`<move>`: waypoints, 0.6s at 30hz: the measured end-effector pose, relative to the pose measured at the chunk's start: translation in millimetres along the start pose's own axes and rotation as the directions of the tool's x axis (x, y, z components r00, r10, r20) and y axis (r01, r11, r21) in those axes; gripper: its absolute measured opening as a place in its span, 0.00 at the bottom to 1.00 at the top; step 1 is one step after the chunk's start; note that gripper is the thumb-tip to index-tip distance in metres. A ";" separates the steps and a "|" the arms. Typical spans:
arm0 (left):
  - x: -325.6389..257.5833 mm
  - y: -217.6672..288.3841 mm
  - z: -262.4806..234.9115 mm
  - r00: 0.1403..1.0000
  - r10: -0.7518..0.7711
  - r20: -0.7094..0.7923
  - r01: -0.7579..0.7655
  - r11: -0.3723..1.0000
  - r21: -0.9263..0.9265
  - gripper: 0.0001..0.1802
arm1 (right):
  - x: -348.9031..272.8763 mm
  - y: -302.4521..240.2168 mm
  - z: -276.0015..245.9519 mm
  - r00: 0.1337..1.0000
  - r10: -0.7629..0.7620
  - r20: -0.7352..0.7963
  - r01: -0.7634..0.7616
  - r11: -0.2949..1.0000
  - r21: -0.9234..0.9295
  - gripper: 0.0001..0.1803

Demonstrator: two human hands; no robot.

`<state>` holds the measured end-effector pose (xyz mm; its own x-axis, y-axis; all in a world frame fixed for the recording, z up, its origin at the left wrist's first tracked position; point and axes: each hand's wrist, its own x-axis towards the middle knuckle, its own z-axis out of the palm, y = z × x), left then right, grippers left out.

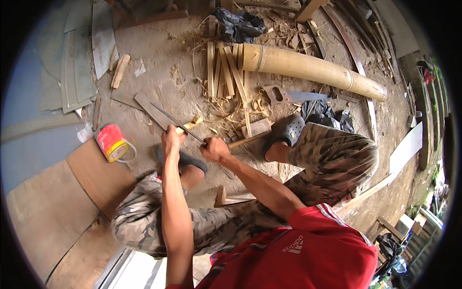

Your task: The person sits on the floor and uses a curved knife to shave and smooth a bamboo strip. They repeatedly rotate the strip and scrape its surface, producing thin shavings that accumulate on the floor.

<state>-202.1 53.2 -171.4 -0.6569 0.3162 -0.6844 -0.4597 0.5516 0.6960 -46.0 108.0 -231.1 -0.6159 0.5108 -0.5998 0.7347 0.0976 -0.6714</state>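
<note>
My left hand (172, 140) is closed around a short pale piece of bamboo (188, 126), whose far end sticks out past my fingers. My right hand (215, 150) grips a long, thin, dark blade (175, 120) that slants up to the left, crossing over the bamboo piece; its handle is hidden in my fist. Beneath the blade lies a flat greyish strip (150, 110) on the ground. A wooden rod (248, 139) runs from beside my right hand toward a wooden block (256, 127) near my right shoe; whether they join, I cannot tell.
Ahead lies a thick bamboo pole (308, 66), with split bamboo strips (224, 72) beside its left end. A handsaw (293, 95) rests below the pole, near curled shavings (230, 114). A red and yellow bucket (113, 143) lies tipped at left. Black plastic bags (239, 25) sit at the back.
</note>
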 end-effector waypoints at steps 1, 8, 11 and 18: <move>0.4 -6.1 -3.2 1.000 -0.011 -0.015 0.011 1.000 0.007 0.34 | -6.8 -4.2 0.3 1.000 -0.024 0.006 0.024 1.000 0.019 0.20; -1.2 -4.8 1.4 0.999 0.019 -0.039 -0.020 1.000 -0.018 0.31 | -8.6 10.4 -7.9 0.996 0.083 0.039 -0.083 0.997 -0.003 0.21; -0.3 -2.3 1.6 0.999 0.029 0.037 -0.030 0.999 0.012 0.31 | -4.5 30.4 12.5 0.994 -0.014 -0.109 0.015 1.000 0.006 0.20; 0.0 -8.5 2.0 0.998 -0.009 -0.055 0.006 0.998 -0.059 0.28 | -15.2 24.0 8.7 0.998 -0.003 -0.064 0.000 0.998 -0.062 0.18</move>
<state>-196.9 50.1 -177.8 -0.6845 0.2679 -0.6780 -0.4984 0.5067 0.7034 -21.5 95.2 -241.9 -0.5991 0.5640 -0.5684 0.7512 0.1501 -0.6428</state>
